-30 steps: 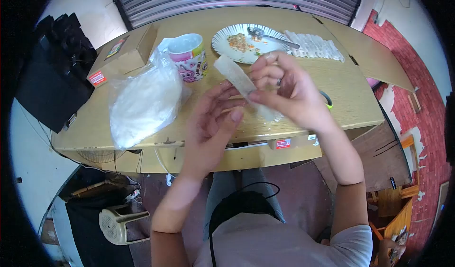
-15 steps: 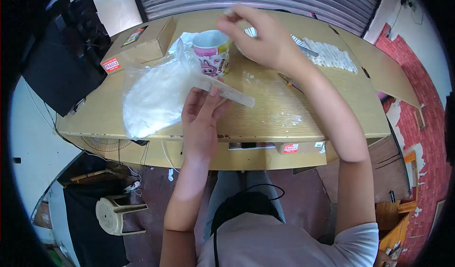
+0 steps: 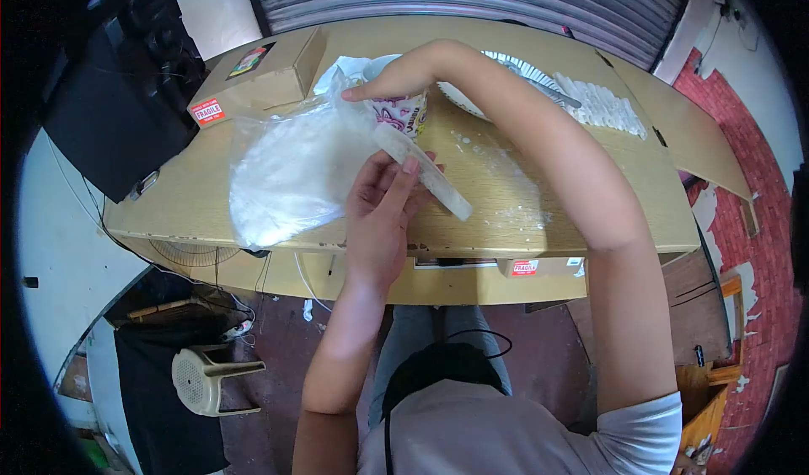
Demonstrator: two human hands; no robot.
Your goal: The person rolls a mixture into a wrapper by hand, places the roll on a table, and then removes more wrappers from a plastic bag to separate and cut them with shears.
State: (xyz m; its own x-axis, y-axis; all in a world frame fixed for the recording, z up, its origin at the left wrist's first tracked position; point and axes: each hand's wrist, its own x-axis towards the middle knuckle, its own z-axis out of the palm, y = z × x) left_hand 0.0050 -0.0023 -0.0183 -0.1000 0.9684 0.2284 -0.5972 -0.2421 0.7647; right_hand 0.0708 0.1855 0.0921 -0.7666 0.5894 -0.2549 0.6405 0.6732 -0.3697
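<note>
My left hand is closed around a narrow, translucent plastic sleeve, whitish inside and tilted down to the right. My right hand reaches across to the top of a clear plastic bag of white powder. Its thumb lies at the bag's upper edge, while the other fingers are hidden. Behind the sleeve stands a printed cup, its rim mostly covered by my right hand.
A cardboard box with a fragile label stands behind the bag. At the back right are a silvery fluted plate, a knife-like utensil on it, and a row of filled white sleeves. White powder is scattered near the table's front edge.
My right hand has come down and left, from above the cup to the bag's top edge. My left hand still holds the sleeve, now tilted more steeply.
</note>
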